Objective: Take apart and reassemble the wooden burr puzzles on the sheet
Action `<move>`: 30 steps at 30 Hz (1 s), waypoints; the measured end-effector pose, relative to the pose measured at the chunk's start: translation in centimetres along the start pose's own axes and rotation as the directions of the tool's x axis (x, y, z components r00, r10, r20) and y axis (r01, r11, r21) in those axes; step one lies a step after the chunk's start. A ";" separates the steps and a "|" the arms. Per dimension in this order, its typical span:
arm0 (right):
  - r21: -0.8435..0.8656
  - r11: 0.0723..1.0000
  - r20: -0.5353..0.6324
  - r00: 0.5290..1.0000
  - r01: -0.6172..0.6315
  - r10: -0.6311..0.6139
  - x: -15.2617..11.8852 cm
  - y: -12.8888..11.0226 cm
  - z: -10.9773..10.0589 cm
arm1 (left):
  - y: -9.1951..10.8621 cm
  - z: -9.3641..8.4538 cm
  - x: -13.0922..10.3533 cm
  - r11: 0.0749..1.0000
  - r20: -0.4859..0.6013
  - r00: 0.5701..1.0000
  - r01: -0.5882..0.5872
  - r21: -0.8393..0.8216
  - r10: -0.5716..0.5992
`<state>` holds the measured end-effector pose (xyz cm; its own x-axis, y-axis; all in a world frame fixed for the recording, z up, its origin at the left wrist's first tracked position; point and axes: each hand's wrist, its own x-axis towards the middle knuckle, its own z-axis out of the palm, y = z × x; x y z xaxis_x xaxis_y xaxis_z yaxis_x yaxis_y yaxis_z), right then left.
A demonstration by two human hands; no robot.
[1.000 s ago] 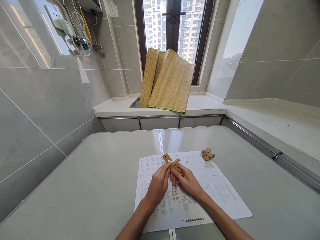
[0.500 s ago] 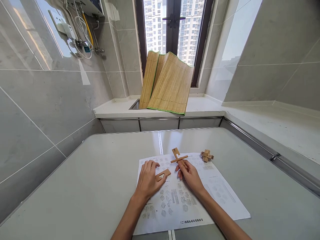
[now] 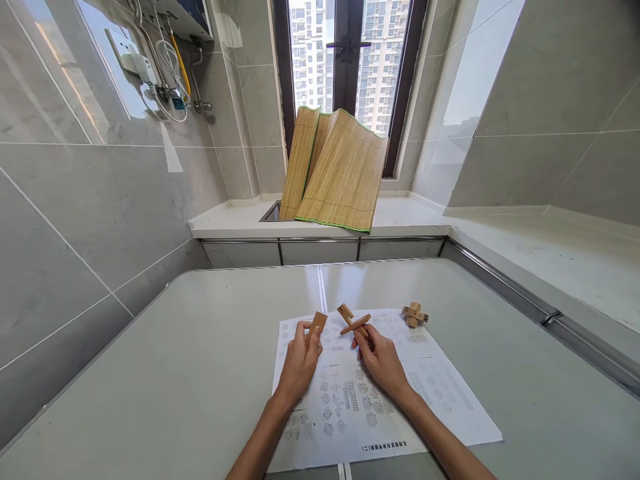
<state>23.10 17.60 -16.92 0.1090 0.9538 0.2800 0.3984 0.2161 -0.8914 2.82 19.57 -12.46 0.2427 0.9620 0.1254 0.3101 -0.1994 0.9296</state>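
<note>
My left hand (image 3: 301, 360) is closed on a flat wooden puzzle piece (image 3: 319, 321), tilted up above the paper, its lower part hidden by the fingers. In my right hand (image 3: 380, 359) are two wooden puzzle pieces crossed through each other: a notched piece (image 3: 345, 311) and a slimmer crosspiece (image 3: 356, 325). The fingers pinch their near end. Both hands are over a printed instruction sheet (image 3: 400, 427) with small diagrams. To the right, an assembled wooden burr puzzle (image 3: 415, 314) rests at the sheet's far edge.
The sheet lies on a pale table (image 3: 150, 387) with a seam down its middle. Behind stands a folded bamboo mat (image 3: 345, 173) on a white ledge (image 3: 230, 225), before a window. Tiled walls flank the table; pipes and a socket (image 3: 131, 60) are at upper left.
My left hand has lifted its puzzle piece off the paper and turned it upright. My right hand has tilted the crossed pieces, and they now sit closer to the left piece.
</note>
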 end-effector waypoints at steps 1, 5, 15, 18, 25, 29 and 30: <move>-0.059 0.998 0.003 1.000 0.027 -0.027 -0.1 -0.1 0.0 | 0.3 0.2 -0.1 0.991 0.066 0.998 0.028 -0.133 -0.019; -0.230 0.960 0.035 0.987 0.158 -0.154 -0.7 -0.6 0.5 | 1.5 1.0 -0.6 0.923 0.234 0.972 0.073 -0.378 0.018; -0.446 0.808 0.095 0.918 0.385 -0.385 -1.5 -0.9 2.0 | 1.4 1.9 -0.9 0.914 0.223 0.975 0.095 -0.395 -0.005; -0.487 0.780 0.082 0.909 0.394 -0.408 -1.5 -0.5 2.0 | 0.9 2.4 -1.0 0.932 0.201 0.979 0.079 -0.355 -0.007; -0.498 0.765 0.072 0.898 0.409 -0.433 -1.5 -0.8 1.9 | 1.2 2.4 -0.7 0.883 0.207 0.975 0.168 -0.438 -0.084; -0.496 0.762 0.068 0.893 0.417 -0.445 -1.5 -1.3 1.8 | 1.8 1.9 -0.5 0.881 0.186 0.977 0.179 -0.438 -0.106; -0.496 0.760 0.069 0.892 0.420 -0.447 -1.5 -1.3 1.8 | 1.9 1.9 -0.4 0.889 0.155 0.982 0.163 -0.427 -0.105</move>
<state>20.81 16.23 -16.82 -0.1442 0.7682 0.6237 0.8003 0.4613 -0.3831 5.03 18.44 -11.43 0.3483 0.9369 -0.0286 -0.0770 0.0591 0.9953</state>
